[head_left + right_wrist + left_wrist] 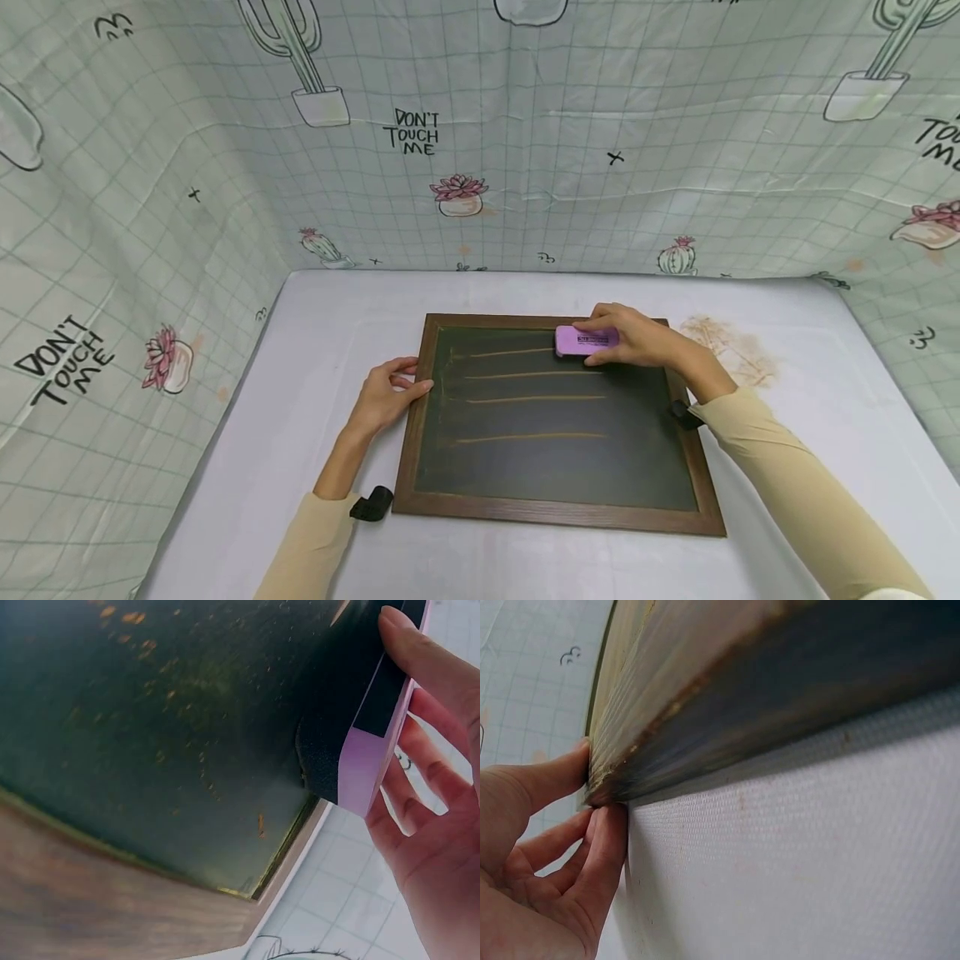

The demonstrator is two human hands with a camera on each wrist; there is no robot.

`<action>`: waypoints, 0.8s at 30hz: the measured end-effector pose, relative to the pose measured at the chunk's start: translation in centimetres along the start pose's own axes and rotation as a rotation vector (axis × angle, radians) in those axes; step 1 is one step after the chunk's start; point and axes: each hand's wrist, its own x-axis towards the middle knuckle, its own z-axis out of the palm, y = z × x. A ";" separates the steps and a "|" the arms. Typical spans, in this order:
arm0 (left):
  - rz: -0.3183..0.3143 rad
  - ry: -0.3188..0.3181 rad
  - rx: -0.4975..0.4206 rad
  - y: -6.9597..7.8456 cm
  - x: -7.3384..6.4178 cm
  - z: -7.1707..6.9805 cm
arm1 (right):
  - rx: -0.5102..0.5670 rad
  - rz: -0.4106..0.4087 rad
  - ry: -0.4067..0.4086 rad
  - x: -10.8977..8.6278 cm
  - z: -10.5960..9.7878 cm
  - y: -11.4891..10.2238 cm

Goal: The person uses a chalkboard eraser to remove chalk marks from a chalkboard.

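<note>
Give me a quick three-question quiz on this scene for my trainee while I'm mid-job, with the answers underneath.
1. What is the right grip holding?
A) a folded cloth
B) a purple eraser
C) a stick of chalk

2. True or false: the left grip holds the right side of the wooden frame.

3. In the head view, how many long yellowish lines run across the chalkboard?

Key:
1. B, the purple eraser.
2. False; it holds the left side.
3. Four, the topmost running up to the purple eraser.
</note>
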 end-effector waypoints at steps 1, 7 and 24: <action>-0.001 0.001 -0.003 0.0 0.0 0.0 | -0.001 0.001 -0.004 0.1 0.1 0.0; -0.007 0.002 0.001 -0.1 0.1 0.0 | 0.016 -0.018 0.000 0.8 0.3 -0.3; -0.021 -0.002 0.007 -0.1 0.3 0.0 | 0.027 -0.038 -0.045 2.9 1.0 -1.9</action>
